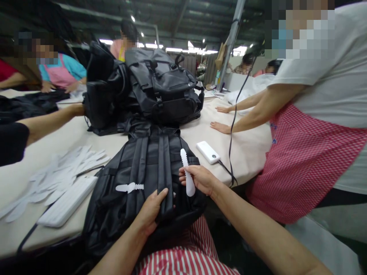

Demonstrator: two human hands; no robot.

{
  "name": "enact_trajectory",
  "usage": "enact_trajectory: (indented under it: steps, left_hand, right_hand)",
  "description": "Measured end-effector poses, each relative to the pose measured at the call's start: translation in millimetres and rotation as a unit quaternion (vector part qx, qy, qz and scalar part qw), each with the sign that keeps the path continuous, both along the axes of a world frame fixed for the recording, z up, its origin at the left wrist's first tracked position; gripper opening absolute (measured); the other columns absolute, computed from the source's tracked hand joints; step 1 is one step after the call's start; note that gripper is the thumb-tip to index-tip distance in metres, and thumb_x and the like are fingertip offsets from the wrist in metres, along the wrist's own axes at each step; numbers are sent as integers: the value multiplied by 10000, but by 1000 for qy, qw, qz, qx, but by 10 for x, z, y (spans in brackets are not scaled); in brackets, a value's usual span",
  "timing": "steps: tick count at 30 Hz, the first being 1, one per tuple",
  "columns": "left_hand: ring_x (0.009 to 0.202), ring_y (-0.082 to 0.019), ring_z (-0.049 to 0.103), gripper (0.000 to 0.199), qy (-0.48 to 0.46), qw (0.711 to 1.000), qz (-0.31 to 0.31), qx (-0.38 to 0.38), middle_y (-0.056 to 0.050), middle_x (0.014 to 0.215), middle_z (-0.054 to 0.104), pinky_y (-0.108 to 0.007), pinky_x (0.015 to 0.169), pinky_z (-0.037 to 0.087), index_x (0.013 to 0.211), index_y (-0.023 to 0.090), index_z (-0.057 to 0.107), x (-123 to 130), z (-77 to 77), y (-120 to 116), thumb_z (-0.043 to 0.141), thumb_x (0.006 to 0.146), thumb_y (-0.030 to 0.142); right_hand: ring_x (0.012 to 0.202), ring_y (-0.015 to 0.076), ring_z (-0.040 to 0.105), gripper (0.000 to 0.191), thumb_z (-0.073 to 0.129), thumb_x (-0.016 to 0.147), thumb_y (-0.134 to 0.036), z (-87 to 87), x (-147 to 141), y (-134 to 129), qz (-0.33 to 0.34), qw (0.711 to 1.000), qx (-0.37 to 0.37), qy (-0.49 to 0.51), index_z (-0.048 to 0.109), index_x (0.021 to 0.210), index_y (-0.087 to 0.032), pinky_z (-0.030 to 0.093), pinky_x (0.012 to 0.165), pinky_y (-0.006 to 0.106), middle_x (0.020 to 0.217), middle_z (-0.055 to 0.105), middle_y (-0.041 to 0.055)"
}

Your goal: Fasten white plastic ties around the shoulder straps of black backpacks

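Note:
A black backpack [120, 214] lies in front of me with its two shoulder straps facing up, partly over the table's edge. My left hand [151, 209] grips the right-hand shoulder strap [164, 168], thumb on top and fingers hidden beneath. Between the thumb and fingers of my right hand [200, 178] is a white plastic strip [189, 185] with a toothed upper half and a smooth rounded lower end. It stands nearly upright beside that strap. A similar white strip [130, 187] is wrapped around the left-hand strap.
Loose white strips [63, 175] lie piled at left beside a long white power strip [67, 202]. A white power bank [208, 152] with a cable lies at right. More black backpacks [169, 84] stand behind. Another person's hands [220, 127] rest on the table [249, 152].

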State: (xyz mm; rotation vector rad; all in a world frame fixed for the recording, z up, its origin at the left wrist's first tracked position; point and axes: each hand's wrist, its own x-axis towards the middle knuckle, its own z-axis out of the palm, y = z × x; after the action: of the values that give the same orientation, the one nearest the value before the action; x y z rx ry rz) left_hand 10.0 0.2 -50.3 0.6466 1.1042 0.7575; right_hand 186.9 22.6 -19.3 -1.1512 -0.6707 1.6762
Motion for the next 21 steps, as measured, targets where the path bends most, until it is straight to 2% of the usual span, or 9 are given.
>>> enact_trajectory:
  steps: [3, 6, 9, 12, 14, 17, 19, 21]
  left_hand:
    - [485, -119, 608, 113, -1, 1000, 6, -7, -57, 742, 677, -243, 471, 532, 842, 134, 575, -9, 5, -1, 587, 783, 229]
    - [502, -113, 607, 132, -16, 1000, 2, -5, -58, 744, 675, -249, 508, 545, 851, 127, 584, -27, 16, 0, 598, 776, 235]
    - [497, -110, 603, 142, -17, 1000, -2, -6, -61, 749, 674, -237, 493, 538, 854, 122, 586, -48, 33, 4, 598, 776, 240]
    - [494, -111, 602, 151, -14, 1000, -2, -10, -65, 753, 674, -222, 460, 521, 858, 123, 582, -67, 29, 6, 590, 782, 254]
    - [489, -110, 598, 164, -20, 1000, -5, -13, -56, 732, 667, -218, 453, 515, 861, 124, 578, -80, 8, 7, 586, 784, 269]
    - [478, -103, 590, 178, -40, 999, -6, -21, -44, 708, 656, -221, 467, 518, 851, 124, 573, -106, -21, 16, 590, 783, 287]
    - [479, -100, 590, 175, -53, 998, 0, -31, -44, 722, 657, -228, 483, 526, 835, 125, 572, -128, -14, 29, 604, 772, 285]
    - [476, -97, 589, 160, -63, 997, 10, -44, -41, 740, 657, -237, 493, 533, 821, 128, 576, -157, 29, 48, 618, 761, 270]
  right_hand:
    - [570, 111, 592, 155, 483, 834, -192, 14, -4, -26, 9, 1000, -12, -16, 603, 810, -96, 503, 522, 221, 675, 607, 47]
    - [535, 103, 579, 170, 510, 821, -235, -15, 12, -64, 63, 997, -10, -48, 616, 873, -112, 489, 516, 222, 665, 623, 33]
    - [667, 126, 611, 230, 558, 792, -301, -30, 35, -82, 76, 989, 41, -121, 651, 907, -124, 485, 638, 242, 750, 670, 52]
    - [884, 164, 593, 248, 583, 768, -345, 45, 56, -74, 16, 964, 118, -239, 689, 893, -159, 442, 791, 269, 913, 680, 50]
    - [931, 180, 574, 254, 565, 777, -370, 121, 65, -70, -49, 940, 164, -296, 695, 880, -178, 421, 818, 279, 941, 674, 37]
    - [829, 182, 581, 296, 537, 789, -414, 188, 58, -95, -141, 919, 198, -311, 675, 887, -171, 436, 706, 265, 855, 667, 36]
    - [716, 165, 568, 289, 536, 786, -420, 182, 35, -139, -168, 911, 203, -318, 647, 871, -168, 422, 604, 245, 776, 646, 30]
    - [626, 143, 537, 232, 559, 773, -406, 152, -3, -200, -179, 888, 209, -369, 612, 798, -181, 395, 555, 234, 690, 614, 10]
